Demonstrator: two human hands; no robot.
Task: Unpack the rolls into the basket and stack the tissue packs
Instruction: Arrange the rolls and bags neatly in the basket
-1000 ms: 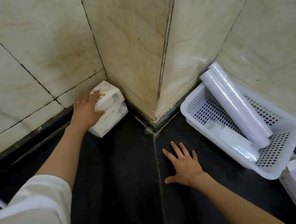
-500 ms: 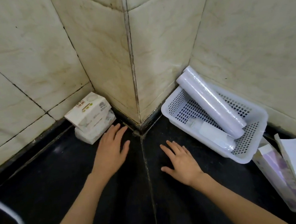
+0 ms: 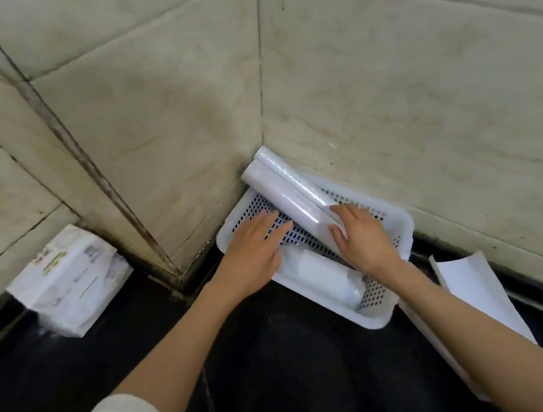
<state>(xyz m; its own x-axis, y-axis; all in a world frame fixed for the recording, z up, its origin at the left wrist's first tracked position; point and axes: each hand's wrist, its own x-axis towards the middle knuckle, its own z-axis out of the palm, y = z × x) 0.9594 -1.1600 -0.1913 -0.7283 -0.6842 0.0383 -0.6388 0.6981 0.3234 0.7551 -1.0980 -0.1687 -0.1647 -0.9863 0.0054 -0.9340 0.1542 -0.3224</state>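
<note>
A white perforated basket sits on the dark floor against the tiled wall. Two long white rolls lean across it, their far ends over the back rim. A shorter wrapped roll lies flat along the basket's front side. My left hand rests flat, fingers spread, on the basket's left part. My right hand curls over the near end of the long rolls. Two white tissue packs are stacked at the wall on the left.
Torn white packaging lies on the floor right of the basket, by the wall's base. A tiled wall corner juts out between the tissue packs and the basket. Dark floor stretches toward me.
Both hands left the floor and moved right onto the basket. The right hand came to the long rolls' near end. The view swung right.
</note>
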